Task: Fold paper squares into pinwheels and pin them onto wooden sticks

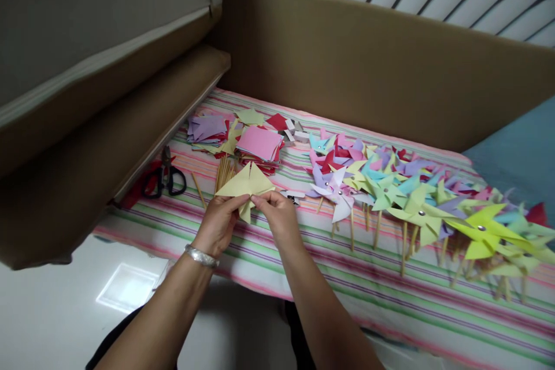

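Between my two hands is a pale yellow paper square [239, 184] with slits cut in from its corners. My left hand [220, 221] pinches its lower left part between thumb and fingers. At the lower right part, close to the paper's middle, my right hand [277, 211] pinches a corner. The fingertips of both hands nearly meet and hide part of the paper. Just behind it lies a bundle of thin wooden sticks [224, 172], with one loose stick [199, 191] to the left. Black-handled scissors [165, 176] rest further left.
Many finished paper pinwheels [385, 191] on sticks spread over the right side of the striped cloth [277, 248]. Paper stacks [260, 143] and small white boxes [296, 132] lie at the back. Large cushions [143, 98] overhang the left; a brown panel [347, 69] stands behind.
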Demonstrator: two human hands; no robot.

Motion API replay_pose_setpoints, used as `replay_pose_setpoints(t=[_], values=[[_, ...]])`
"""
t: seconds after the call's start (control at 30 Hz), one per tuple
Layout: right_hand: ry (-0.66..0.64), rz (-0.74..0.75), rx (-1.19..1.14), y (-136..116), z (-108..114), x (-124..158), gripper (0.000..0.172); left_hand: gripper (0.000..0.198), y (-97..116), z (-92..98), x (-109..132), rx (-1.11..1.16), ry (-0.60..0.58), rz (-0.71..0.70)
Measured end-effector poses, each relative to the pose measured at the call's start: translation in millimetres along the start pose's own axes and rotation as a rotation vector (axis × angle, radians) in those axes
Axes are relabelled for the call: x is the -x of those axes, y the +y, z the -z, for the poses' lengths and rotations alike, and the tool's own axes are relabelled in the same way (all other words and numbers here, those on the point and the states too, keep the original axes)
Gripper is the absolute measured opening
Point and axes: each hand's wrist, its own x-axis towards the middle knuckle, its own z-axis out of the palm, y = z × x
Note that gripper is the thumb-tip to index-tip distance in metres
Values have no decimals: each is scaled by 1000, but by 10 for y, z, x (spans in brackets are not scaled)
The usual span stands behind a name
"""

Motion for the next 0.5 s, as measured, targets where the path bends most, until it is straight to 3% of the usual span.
replay_pose_setpoints(t=[0.17, 0.37, 0.5], values=[[22, -17, 12, -11, 9, -14, 17, 18, 7, -4, 15, -49, -8, 19], [21, -30, 116, -45, -19, 3, 18, 22, -32, 26, -14, -106, 65, -20], [-29, -32, 235, -183, 133, 18, 24, 23, 48, 81, -50, -149, 75, -7]])
